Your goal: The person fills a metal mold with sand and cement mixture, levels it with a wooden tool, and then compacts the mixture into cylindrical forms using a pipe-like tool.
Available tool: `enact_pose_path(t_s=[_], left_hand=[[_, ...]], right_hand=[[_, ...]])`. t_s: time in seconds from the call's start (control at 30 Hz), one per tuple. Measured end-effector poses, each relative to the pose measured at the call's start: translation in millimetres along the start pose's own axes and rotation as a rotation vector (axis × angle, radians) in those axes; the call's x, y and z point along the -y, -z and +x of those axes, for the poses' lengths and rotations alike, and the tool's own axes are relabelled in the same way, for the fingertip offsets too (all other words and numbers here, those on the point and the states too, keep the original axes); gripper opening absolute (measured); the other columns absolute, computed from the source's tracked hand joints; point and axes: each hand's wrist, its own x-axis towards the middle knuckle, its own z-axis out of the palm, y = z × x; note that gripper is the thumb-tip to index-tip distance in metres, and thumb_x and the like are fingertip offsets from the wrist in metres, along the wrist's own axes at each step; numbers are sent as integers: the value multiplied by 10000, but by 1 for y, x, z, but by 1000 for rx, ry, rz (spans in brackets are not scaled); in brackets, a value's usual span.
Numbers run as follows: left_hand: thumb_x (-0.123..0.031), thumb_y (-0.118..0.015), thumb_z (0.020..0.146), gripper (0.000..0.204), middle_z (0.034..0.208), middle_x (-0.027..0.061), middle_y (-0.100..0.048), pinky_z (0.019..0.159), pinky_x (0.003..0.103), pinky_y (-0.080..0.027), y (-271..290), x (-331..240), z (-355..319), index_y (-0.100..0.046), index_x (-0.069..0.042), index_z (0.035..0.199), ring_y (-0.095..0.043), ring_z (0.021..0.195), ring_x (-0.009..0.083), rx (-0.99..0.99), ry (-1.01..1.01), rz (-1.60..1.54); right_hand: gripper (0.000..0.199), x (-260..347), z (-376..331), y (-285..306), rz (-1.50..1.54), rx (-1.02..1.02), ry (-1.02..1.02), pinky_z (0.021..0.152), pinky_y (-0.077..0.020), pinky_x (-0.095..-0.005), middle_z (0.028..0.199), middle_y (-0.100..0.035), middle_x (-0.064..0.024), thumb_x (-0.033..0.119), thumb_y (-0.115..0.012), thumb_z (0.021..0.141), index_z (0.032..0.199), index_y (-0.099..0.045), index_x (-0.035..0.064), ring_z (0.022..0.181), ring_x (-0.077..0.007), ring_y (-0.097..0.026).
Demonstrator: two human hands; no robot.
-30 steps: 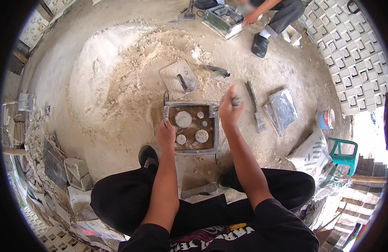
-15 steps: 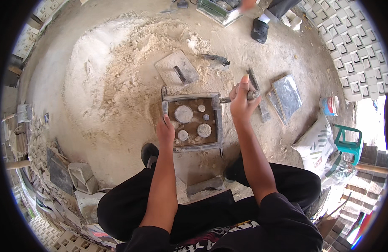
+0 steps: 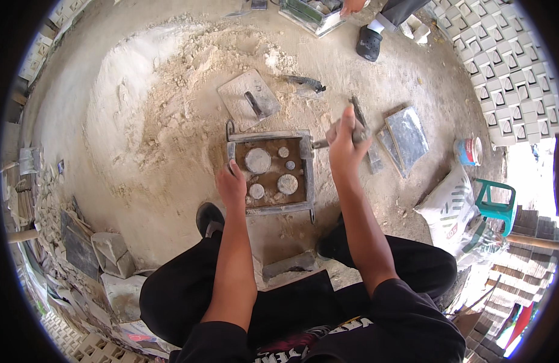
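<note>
On the ground before me lies a square mould frame (image 3: 273, 210) with dark bars, filled with brown sand. Several pale round discs of different sizes, one of them a large disc (image 3: 257, 161), sit in the sand. My left hand (image 3: 232, 184) is closed on the frame's left bar. My right hand (image 3: 347, 142) grips a short tool (image 3: 320, 144) with a rounded handle end; its narrow tip is at the frame's upper right side. Whether the tip touches the frame, I cannot tell. A plastering float (image 3: 243, 91) lies just beyond the frame.
Loose sand (image 3: 188, 78) spreads at the far left. Flat plates (image 3: 406, 136) and a dark bar (image 3: 365, 130) lie right of my hand. Farther right are a bucket (image 3: 469, 151), a white sack (image 3: 449, 206) and a green stool (image 3: 497, 206). Another person's shoe (image 3: 369, 43) is at the top.
The whole view has shifted slightly, so things sit a little more to the left. My hands keep their places at the frame, with the tool still in the right one.
</note>
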Motion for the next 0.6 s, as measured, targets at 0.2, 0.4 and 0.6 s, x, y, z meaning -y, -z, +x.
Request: enact_pose_path(t_s=[0.2, 0.4, 0.6], left_hand=[[-484, -359, 982, 602, 956, 289, -625, 811, 543, -441, 5, -12, -2, -623, 56, 975, -582, 941, 470, 89, 59, -14], [-452, -382, 977, 539, 972, 258, -629, 825, 525, -442, 5, -22, -5, -637, 23, 974, -588, 960, 432, 160, 117, -56], [-460, -392, 972, 544, 935, 255, -629, 820, 525, -449, 4, -22, -4, -632, 27, 944, -592, 950, 433, 80, 127, 10]], right_hand=[[508, -25, 11, 4, -219, 67, 42, 424, -206, -288, 511, -346, 57, 275, -494, 1008, 555, -350, 95, 481, -44, -280], [501, -75, 6, 33, -335, 191, 155, 418, -214, -268, 507, -359, 64, 277, -512, 1003, 551, -390, 98, 463, -39, -300], [521, -62, -24, 44, -241, 70, 134, 427, -204, -271, 485, -354, 60, 261, -528, 994, 523, -375, 99, 455, -44, -292]])
